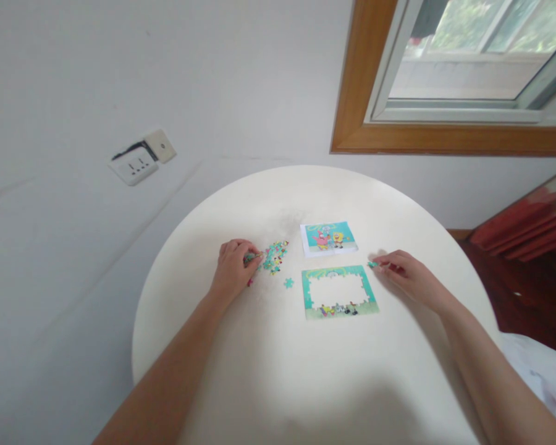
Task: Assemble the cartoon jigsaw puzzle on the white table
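The rectangular teal cardboard puzzle frame (307, 290), long axis left-right, lies left of the closer right hand (405, 272), which pinches a teal jigsaw piece (373, 264); the left hand (234, 262) curls by multicoloured jigsaw pieces (274, 256), grip unclear.

Before me a round white table (254, 377) stands by a scuffed pale wall (241, 80) with a socket (134, 167) on my left. To my right I see a wood-framed window (463, 86), red drapery (528, 207) and dark reddish floor (521, 309).
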The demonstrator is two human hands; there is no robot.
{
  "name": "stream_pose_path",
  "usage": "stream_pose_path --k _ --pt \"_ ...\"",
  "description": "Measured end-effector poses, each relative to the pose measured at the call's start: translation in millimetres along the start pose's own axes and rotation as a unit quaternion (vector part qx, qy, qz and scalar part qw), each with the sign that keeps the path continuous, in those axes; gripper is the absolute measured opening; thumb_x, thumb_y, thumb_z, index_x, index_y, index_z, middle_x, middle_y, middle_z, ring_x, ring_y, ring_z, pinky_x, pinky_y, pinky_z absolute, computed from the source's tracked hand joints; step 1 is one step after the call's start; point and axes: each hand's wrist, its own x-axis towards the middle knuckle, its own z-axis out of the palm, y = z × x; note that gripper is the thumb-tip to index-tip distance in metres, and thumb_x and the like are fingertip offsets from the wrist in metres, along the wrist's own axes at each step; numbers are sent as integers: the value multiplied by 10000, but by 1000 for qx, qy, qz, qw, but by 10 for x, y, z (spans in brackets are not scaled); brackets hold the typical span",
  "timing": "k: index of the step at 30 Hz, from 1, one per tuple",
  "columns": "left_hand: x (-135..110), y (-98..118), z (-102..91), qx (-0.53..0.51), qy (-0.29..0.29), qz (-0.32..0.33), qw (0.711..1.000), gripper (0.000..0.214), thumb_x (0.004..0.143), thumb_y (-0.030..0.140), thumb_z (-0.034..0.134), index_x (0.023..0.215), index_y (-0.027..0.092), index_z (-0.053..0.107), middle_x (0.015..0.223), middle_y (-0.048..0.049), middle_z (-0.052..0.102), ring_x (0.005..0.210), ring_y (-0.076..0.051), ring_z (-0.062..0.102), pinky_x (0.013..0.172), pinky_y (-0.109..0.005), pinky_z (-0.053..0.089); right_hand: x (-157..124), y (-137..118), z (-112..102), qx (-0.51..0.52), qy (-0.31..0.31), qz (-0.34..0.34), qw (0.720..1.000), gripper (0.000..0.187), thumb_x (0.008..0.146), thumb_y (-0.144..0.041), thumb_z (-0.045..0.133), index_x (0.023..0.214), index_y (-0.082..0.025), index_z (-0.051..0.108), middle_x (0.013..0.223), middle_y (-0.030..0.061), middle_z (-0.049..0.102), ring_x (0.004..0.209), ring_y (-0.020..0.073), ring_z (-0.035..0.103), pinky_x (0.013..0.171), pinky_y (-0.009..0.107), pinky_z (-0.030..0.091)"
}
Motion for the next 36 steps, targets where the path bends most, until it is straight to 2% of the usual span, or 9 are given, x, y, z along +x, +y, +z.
stream_pose_path --k 6,9,12,16,18,20,23,27,36 --pt "-12 94 -94 -16 14 20 1000 176 864 352 595 877 195 673 961 -66 629 968 -250 550 941 -431 411 3 -1 -1 -1 2 -6 1000 350 905 -424 516 1100 -209 712 1018 102 659 806 198 625 704 314 509" --pt "-44 239 -143 -45 30 58 997 170 886 324 572 890 204 693 930 -55 639 935 -231 569 917 -418 418 13 -10 2 -4 8 -15 1000 335 905 -393 516 1097 -208 717 973 89 654 730 175 599 668 307 501" --pt "-107 456 -127 -96 37 92 990 168 903 292 555 905 217 705 922 -46 651 940 -212 573 904 -392 426 28 -57 -1 -7 44 -16 999 306 904 -346 510 1079 -199 715 925 76 636 675 154 571 637 298 490" --pt "-192 735 -20 -150 -3 128 980 178 905 265 551 830 217 704 913 -35 654 904 -194 580 916 -392 414 17 -249 31 3 115 -20 993 251 907 -304 506 997 -189 710 872 73 615 692 161 564 589 287 467" --pt "-218 825 29 -161 -15 136 977 187 908 248 544 806 206 696 902 -35 649 900 -190 577 900 -380 420 -10 -390 95 18 107 -39 993 236 916 -284 498 993 -195 702 889 76 626 731 170 579 602 290 471" --pt "-231 868 55 -159 -22 138 977 200 913 239 533 795 199 690 902 -39 641 909 -192 570 882 -369 427 -43 -521 189 25 69 -81 994 237 925 -258 483 1001 -198 700 881 75 634 789 180 592 673 306 490" --pt "-237 853 45 -132 -28 130 982 213 919 239 519 795 200 688 930 -46 630 933 -201 561 905 -381 426 -80 -638 334 28 27 -139 990 242 925 -223 475 1009 -201 701 911 82 659 870 196 605 777 344 499" --pt "-221 731 -27 -62 -24 119 991 177 899 260 540 823 222 695 1020 -56 618 1026 -236 534 1010 -442 386 -88 -645 400 19 3 -145 989 262 931 -223 457 1020 -210 703 925 87 670 894 206 612 827 372 498" --pt "-99 330 -122 28 17 18 999 131 845 311 597 851 237 705 1070 -82 566 1069 -277 485 997 -462 408 -62 -541 139 22 55 -88 994 250 928 -270 468 1001 -210 700 918 99 669 880 230 609 787 385 509"
